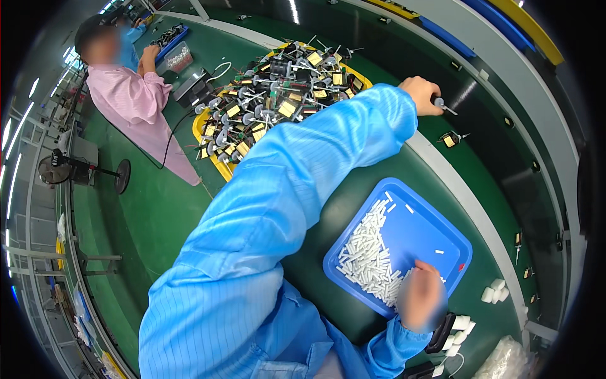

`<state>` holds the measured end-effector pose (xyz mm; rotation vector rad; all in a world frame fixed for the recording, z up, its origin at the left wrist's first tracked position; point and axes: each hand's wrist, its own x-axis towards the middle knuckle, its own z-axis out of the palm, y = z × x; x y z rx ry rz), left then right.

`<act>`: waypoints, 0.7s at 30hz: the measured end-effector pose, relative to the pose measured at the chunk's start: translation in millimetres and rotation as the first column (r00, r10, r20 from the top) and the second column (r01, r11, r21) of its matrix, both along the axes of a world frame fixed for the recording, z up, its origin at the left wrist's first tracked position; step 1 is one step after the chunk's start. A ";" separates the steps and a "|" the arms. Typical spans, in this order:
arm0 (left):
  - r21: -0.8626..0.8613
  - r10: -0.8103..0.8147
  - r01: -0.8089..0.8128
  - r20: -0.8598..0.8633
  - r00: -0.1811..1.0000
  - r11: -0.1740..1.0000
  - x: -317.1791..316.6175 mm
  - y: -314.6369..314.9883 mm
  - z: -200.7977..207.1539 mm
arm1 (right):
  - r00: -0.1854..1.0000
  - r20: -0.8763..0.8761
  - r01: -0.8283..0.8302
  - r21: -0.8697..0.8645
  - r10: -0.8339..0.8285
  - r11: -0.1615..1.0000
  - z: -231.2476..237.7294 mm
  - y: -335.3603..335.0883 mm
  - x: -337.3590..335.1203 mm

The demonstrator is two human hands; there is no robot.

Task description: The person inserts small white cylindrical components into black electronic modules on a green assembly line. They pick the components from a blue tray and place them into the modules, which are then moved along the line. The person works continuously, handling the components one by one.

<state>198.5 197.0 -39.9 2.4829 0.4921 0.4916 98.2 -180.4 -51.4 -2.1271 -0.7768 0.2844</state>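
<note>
My left hand (421,96) reaches out over the dark conveyor belt at the upper right. Its fingers are closed on a small motor (437,101) with a dark body, a grey disc and a thin shaft that points right. At the lower right, my right hand (421,295) is over the near right side of a blue tray (435,224). Much of this hand is blurred, and its fingertips do not show clearly. Beside it in the tray lies a heap of short white tubes (366,256), with a few tubes scattered apart.
A yellow bin (201,129) piled with motor assemblies (284,88) stands beyond my left arm. Another motor assembly (450,139) lies on the belt. White cylindrical pieces (495,292) and a clear plastic bag (505,359) sit lower right. A person in pink (123,95) works upper left.
</note>
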 end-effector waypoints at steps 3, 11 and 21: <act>-0.335 -0.081 0.159 0.235 0.969 0.929 -35.0 -34.6 9.0 | 0.959 0.183 -0.188 -0.157 0.215 0.970 -1.7 6.0 -8.7; -0.934 -0.142 0.289 0.263 0.954 0.210 -142.0 -119.3 44.0 | 0.938 0.214 -0.219 -0.240 0.271 0.946 -4.7 11.0 -14.5; -0.959 -0.143 0.257 0.240 0.960 0.118 -194.5 -183.9 19.8 | 0.945 0.237 -0.175 -0.207 0.223 0.962 -9.4 27.4 -13.5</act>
